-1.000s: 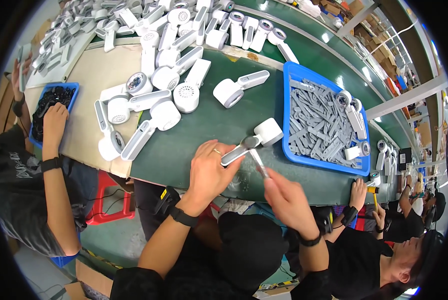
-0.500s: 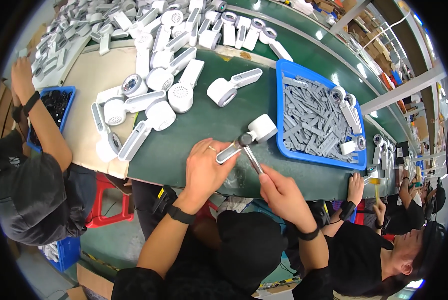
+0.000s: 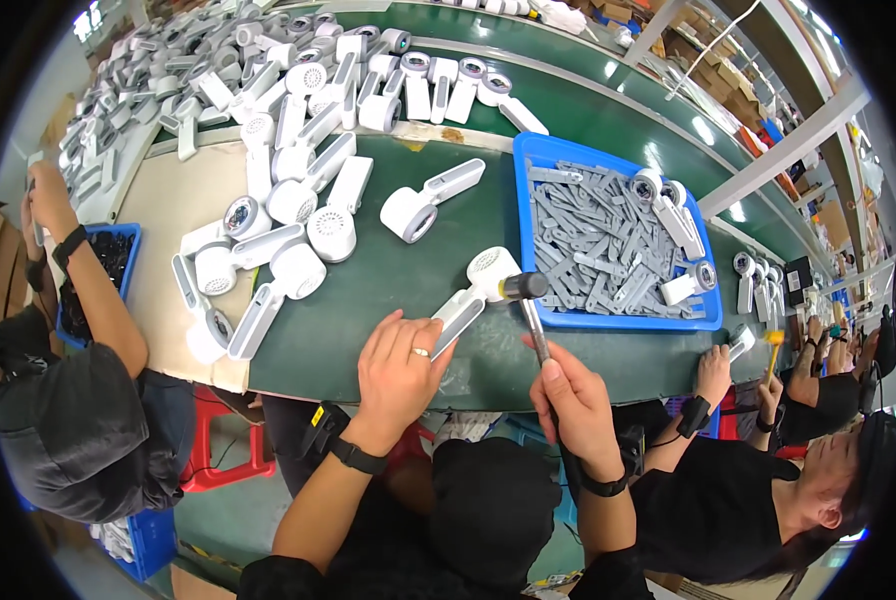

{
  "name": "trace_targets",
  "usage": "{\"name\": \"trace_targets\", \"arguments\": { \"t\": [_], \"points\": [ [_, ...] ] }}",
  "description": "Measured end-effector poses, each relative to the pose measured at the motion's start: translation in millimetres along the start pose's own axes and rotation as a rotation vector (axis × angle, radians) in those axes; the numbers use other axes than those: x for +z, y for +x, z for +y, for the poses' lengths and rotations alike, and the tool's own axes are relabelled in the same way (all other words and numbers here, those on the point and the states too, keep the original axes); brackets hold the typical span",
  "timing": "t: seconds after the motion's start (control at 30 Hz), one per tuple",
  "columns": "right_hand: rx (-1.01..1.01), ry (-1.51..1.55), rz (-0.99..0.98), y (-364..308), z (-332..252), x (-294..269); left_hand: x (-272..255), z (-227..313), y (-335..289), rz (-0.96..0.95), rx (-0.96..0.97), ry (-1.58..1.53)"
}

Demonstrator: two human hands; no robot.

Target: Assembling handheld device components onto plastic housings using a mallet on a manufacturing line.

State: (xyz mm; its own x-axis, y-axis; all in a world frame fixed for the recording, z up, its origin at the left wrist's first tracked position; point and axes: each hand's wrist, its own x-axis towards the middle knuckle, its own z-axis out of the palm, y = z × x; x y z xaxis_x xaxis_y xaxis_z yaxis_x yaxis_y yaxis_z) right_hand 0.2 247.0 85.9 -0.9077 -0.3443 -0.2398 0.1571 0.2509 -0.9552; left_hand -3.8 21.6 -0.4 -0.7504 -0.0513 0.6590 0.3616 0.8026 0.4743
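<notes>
My left hand [image 3: 398,365] is closed on the handle of a white handheld device [image 3: 491,272] with a round, vented head and a grey strip along the handle. The handle lies on the green table, its round head pointing away to the right. In my right hand [image 3: 576,405] is a hammer [image 3: 536,335] with a metal shaft and a black head. The hammer's head overlaps the right side of the device's round head; whether they touch I cannot tell. A similar white device [image 3: 408,212] lies just beyond.
A blue tray [image 3: 608,322] full of grey strips stands to the right, with a few devices on it. More white devices [image 3: 298,270] cluster at left on a beige sheet [image 3: 203,180] and pile up behind. Co-workers sit on both sides; the right one holds a yellow-headed hammer [image 3: 772,345].
The hammer has shifted from over the device's handle and neck to beside its round head. The device's round head has turned, so its vented face now shows. The whole view has shifted slightly.
</notes>
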Motion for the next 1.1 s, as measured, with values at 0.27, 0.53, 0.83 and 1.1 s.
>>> {"name": "trace_targets", "arguments": {
  "t": [0.27,0.53,0.83,1.1],
  "points": [
    [-0.141,0.338,0.118,19.6,55.8,-26.9,2.1,-3.8,-0.9,0.006,-0.1,-0.044],
    [-0.199,0.441,0.138,22.5,79.5,-39.9,-8.4,6.0,8.1,0.03,0.195,0.148],
    [-0.188,0.483,0.119,22.9,76.1,-38.5,0.2,-0.7,0.3,0.016,0.225,0.194],
    [-0.191,0.509,0.118,23.0,76.6,-36.3,-36.0,2.7,50.1,-0.005,0.247,0.192]
  ]
}}
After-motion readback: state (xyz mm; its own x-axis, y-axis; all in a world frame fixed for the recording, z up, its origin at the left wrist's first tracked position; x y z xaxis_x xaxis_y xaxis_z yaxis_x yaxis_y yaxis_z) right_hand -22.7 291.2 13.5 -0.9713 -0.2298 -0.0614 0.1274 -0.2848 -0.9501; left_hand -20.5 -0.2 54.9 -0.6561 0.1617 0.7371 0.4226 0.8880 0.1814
